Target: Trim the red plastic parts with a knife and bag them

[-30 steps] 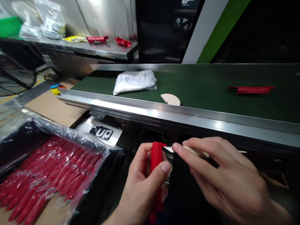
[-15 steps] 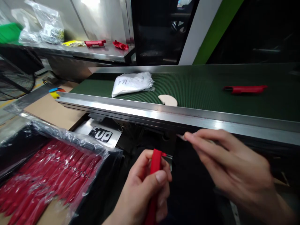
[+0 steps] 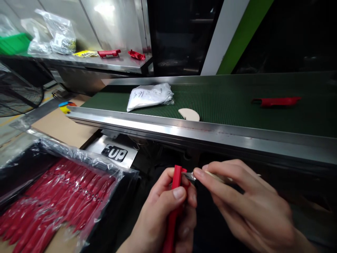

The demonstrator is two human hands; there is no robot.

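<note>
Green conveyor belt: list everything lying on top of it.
On the green conveyor belt lie a white plastic bag with handwriting, a beige half-round piece and one red plastic part. The bag's contents are hidden, and the belt's right end is out of frame.

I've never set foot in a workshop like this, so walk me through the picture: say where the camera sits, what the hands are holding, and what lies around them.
The picture comes from a camera worn on a person's head, looking forward and down at their own two bare hands.

The left hand grips a long red plastic part, held roughly upright. The right hand pinches a small blade with a pale handle, its tip touching the top of the part.

Beyond the hands runs a green conveyor belt with a shiny metal rail. On it lie a white plastic bag, a pale half-round piece and another red part.

At lower left, a box lined with clear plastic holds many similar red parts. A steel table at the back carries more bags and two red pieces.
</note>
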